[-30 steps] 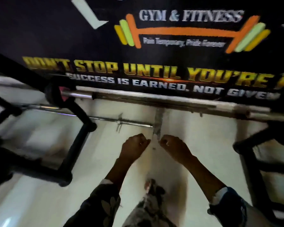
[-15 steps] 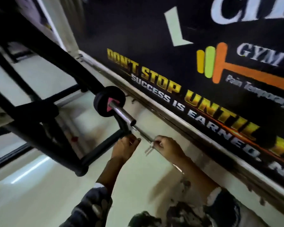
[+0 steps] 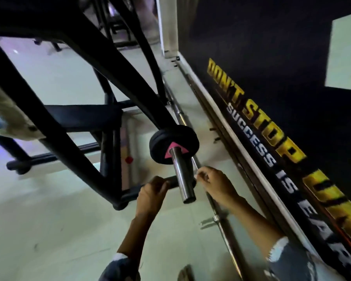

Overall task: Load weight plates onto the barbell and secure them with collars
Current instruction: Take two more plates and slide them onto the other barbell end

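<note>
The barbell's chrome sleeve (image 3: 182, 175) points toward me. One black weight plate (image 3: 173, 146) with a pink label sits on it, against the black rack. My left hand (image 3: 151, 194) is curled just left of the sleeve's end, and what it holds is hidden. My right hand (image 3: 216, 183) is just right of the sleeve. Its fingertips pinch a small shiny metal piece that looks like a spring collar (image 3: 199, 176). The sleeve hides the space between my hands.
The black rack frame (image 3: 75, 138) fills the left, with its foot (image 3: 120, 203) on the pale floor. A thin bar (image 3: 221, 216) lies along the wall base with a spring clip (image 3: 209, 222) on it. The dark banner wall (image 3: 272, 118) closes off the right.
The view has swung left and closer to the plate-loaded sleeve. Both hands have risen from the clip on the floor bar to either side of the sleeve's end.
</note>
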